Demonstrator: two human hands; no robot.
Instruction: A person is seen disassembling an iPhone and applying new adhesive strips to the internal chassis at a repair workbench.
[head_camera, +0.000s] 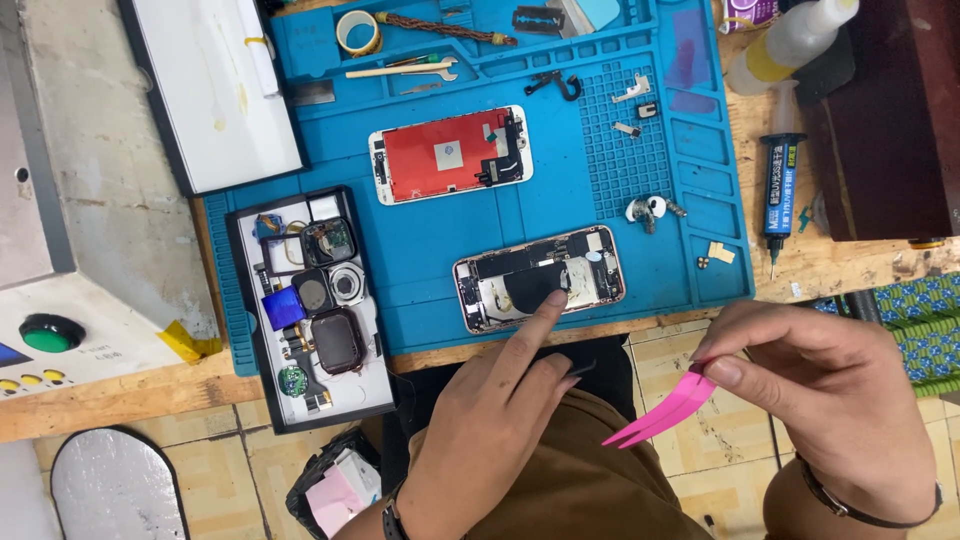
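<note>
Nearest the camera, the right hand (830, 400) pinches a pair of pink plastic tweezers (662, 410) between thumb and fingers, the tips pointing toward seven o'clock and hanging clear of the bench. The left hand (500, 395) has its other fingers curled and holds nothing; its index finger reaches toward one o'clock and presses on the dark patch inside the opened phone body (540, 279), which lies at the near edge of the blue work mat (420, 250).

To do this well, I judge that the fingertip should press flat and lightly, steadying the body without sliding over loose cables, while the tweezers come in low from the right.

At eleven o'clock from the phone body lies the detached screen (450, 153), red back upward; small brackets (632, 92) sit on the mat's grid farther off.
</note>
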